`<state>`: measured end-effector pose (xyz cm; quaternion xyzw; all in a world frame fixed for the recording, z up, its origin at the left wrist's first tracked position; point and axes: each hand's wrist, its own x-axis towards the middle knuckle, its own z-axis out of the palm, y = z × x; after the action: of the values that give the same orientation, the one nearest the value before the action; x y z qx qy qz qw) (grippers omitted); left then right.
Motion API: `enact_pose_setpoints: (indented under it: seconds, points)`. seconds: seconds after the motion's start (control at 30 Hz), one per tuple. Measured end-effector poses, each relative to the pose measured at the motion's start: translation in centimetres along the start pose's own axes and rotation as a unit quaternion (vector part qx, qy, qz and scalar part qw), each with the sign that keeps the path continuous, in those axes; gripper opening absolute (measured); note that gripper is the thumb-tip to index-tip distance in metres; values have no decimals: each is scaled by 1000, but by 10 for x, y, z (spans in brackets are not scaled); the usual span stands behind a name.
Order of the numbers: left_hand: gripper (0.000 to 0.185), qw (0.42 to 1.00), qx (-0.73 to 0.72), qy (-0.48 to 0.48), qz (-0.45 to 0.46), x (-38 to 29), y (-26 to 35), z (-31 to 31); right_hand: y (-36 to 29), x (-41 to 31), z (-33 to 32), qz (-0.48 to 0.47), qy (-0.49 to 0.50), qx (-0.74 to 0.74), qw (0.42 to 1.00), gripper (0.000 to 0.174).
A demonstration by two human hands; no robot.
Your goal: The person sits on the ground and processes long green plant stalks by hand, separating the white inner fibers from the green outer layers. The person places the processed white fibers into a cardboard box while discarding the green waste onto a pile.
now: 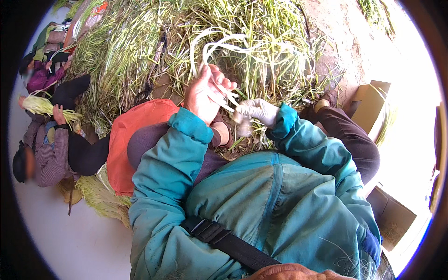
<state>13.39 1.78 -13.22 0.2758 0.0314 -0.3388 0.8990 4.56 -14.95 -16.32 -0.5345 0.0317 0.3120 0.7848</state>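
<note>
My left hand (206, 94) is bare, palm up, with its fingers curled around several pale green-white stalks (227, 43). The stalks loop up and forward from it over the heap, and their cut ends stick out towards my right hand (253, 115). That hand wears a whitish glove and is blurred at the fingertips. It is at the stalk ends, thumb and fingers close together; whether it pinches a stalk is not clear. Beneath and beyond both hands spreads a large heap of long green stalks and leaves (129, 52), partly loose and tangled.
An orange-red cloth or sack (140, 122) lies by my left knee. Open cardboard boxes (371, 108) (392, 213) stand at my right, one with green stalks beside it. Two people sit at the left; the nearer person's hand (59, 113) holds a bundle of stalks (40, 105). More bundles (101, 196) lie behind the cloth.
</note>
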Motion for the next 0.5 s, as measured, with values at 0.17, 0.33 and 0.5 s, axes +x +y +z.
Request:
enact_pose_setpoints:
  seconds: [0.17,0.33,0.5]
  points:
    - [24,995,52,-2,85,-1,33,7,62,-13,-35,186,53,-56,980,21]
    - [25,954,162,59,246,-9,78,20,141,-30,-55,223,-93,-443,863,20]
    - [27,958,120,49,256,-14,83,23,137,-13,-168,73,271,-417,864,24]
